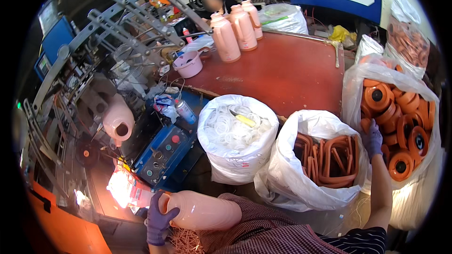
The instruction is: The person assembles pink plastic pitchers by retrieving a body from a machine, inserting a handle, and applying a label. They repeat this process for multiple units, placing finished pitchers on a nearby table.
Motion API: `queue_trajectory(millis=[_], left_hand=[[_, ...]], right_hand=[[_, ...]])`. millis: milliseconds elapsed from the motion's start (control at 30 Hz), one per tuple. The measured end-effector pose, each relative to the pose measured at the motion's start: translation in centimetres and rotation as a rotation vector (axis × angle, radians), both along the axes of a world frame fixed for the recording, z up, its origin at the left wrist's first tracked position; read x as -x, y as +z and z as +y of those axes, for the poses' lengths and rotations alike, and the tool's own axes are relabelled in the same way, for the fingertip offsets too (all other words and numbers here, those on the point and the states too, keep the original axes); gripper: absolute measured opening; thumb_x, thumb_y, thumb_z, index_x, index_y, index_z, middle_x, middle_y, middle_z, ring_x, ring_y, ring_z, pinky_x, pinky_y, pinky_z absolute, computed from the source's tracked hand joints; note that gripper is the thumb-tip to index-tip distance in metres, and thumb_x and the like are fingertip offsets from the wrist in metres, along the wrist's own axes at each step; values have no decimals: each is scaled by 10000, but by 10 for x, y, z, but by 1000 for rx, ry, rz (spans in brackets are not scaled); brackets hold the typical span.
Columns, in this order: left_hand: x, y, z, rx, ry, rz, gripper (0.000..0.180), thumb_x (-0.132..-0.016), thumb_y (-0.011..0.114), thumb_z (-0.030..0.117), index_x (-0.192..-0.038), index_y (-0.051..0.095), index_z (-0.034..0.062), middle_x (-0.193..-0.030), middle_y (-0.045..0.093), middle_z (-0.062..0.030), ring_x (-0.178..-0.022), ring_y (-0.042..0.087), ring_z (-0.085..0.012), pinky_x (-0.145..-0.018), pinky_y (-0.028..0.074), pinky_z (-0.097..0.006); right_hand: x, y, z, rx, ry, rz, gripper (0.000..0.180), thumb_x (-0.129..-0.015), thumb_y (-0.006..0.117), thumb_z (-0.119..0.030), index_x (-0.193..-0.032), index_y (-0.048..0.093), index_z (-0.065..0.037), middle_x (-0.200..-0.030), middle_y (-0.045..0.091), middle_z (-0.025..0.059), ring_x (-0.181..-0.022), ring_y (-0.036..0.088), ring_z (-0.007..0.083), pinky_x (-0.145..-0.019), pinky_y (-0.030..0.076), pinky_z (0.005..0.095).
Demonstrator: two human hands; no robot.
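Observation:
A pale pink thermos body (205,210) lies on its side across my lap, its open mouth toward the left. My left hand (160,218), in a purple glove, is closed on the rim of that mouth, with the thumb over the edge. On the far right my right hand (374,140), also gloved, reaches into a clear plastic bag (354,84) full of orange round parts (376,95). Its fingers are closed at a small orange piece (365,124) by the bag's near side; the thumb is hidden.
White sacks hold clear plastic rings (221,129) and brown-orange handles (336,162). Three pink thermos bodies (226,40) and a pink pot (188,64) stand on a red table (292,70). At left, a machine holds another thermos body (117,117) above a blue control box (162,155). A person (228,4) is beyond.

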State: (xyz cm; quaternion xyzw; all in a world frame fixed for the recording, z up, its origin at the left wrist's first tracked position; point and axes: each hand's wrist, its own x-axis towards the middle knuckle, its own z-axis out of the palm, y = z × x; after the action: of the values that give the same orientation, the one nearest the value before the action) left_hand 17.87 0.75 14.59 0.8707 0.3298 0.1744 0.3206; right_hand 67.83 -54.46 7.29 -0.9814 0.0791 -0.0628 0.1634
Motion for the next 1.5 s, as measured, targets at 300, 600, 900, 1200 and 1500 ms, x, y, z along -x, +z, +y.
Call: queue_trajectory(millis=[300,600,900,1200,1500], left_hand=[[44,-6,12,195,9,-56,735,-716,865,236,-1314,499,16,-1222,613,-131,-1147,589,-242,-989,473,-368],[146,-36,-26,416,789,-635,689,-929,690,352,-1461,415,12,-1347,552,-159,-1155,586,-275,-898,535,-399],[189,-162,-15,880,677,-1114,756,-903,644,523,-1482,420,91,-1486,489,-102,-1303,506,-277,-1045,434,-499],[102,-89,-46,330,615,-311,851,-779,782,317,-1476,380,38,-1461,481,-142,-1297,501,-280,-1060,432,-441],[31,-35,-93,-93,266,-194,642,-768,810,149,-1329,525,17,-1274,640,-126,-1190,613,-245,-985,503,-387]], right_hand=[[57,57,195,-1050,1030,-156,590,-891,705,-204,-1404,495,-1,-1327,597,135,-1209,576,234,-1015,473,366],[219,-70,332,-354,1986,852,447,-1031,497,-318,-1387,538,-51,-1368,578,199,-1246,575,305,-1071,433,386],[218,-83,306,-841,1860,1216,521,-987,557,-430,-1361,573,-67,-1216,673,168,-1122,643,257,-974,496,377],[174,-50,332,-521,1376,967,602,-920,642,-504,-1294,625,-32,-1136,704,154,-1024,671,219,-890,533,371],[157,91,400,-966,1658,-251,520,-823,743,-217,-1240,598,58,-1009,539,181,-928,550,335,-839,471,380]])
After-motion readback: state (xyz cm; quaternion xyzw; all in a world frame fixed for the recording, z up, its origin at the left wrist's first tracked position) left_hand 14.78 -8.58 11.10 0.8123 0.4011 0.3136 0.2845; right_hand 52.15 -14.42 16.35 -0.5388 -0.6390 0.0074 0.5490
